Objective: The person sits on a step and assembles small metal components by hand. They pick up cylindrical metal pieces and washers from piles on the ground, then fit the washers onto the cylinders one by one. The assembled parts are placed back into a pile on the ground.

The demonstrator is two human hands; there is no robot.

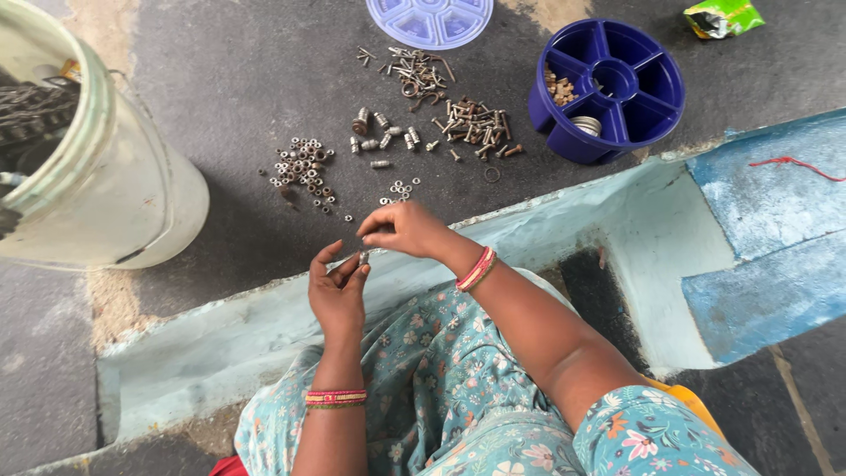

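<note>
My left hand (337, 286) pinches a small metal bolt (362, 257) between its fingertips, over my lap. My right hand (407, 229) is closed around the bolt's upper end, its fingertips touching it. Both wrists wear coloured bangles. On the dark floor beyond my hands lie sorted piles: small nuts (304, 165), a few washers (401, 189), short bolts (381, 136), longer screws (476, 122) and a pile of hooks and rings (418, 72).
A round dark blue divided tray (654, 119) stands at the right with parts in two compartments. Its pale lid (430, 19) lies at the top. A large white bucket (115, 189) stands at the left. A green wrapper (723, 16) lies at the top right. A pale blue step edge (573, 198) runs in front of me.
</note>
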